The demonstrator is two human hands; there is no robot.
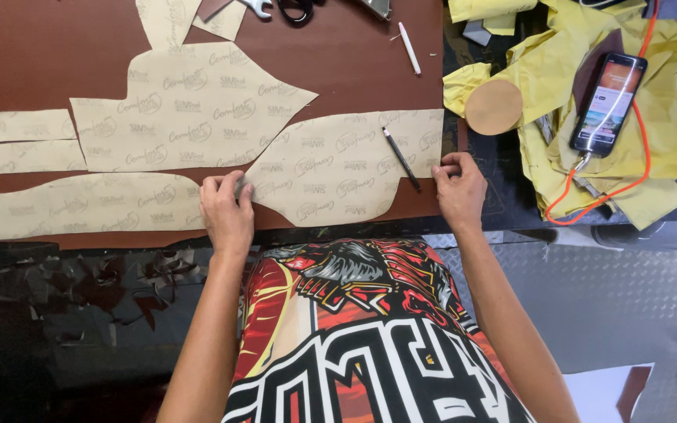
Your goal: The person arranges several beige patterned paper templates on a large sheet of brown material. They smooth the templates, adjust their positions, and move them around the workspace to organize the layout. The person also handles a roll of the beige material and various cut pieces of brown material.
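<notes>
Left hand (227, 210) and right hand (459, 188) each pinched one paper pattern piece (338, 176); one pen (401, 159) lay between them.

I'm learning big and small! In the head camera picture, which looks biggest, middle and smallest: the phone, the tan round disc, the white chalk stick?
1. Phone
2. Tan round disc
3. White chalk stick, much the smallest in area.

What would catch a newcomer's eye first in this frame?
Tan paper pattern pieces spread over a brown sheet, with the left hand and right hand pressing the two ends of the nearest piece, where a dark pen lies. At right, a lit phone on an orange cable rests on crumpled yellow material.
</notes>
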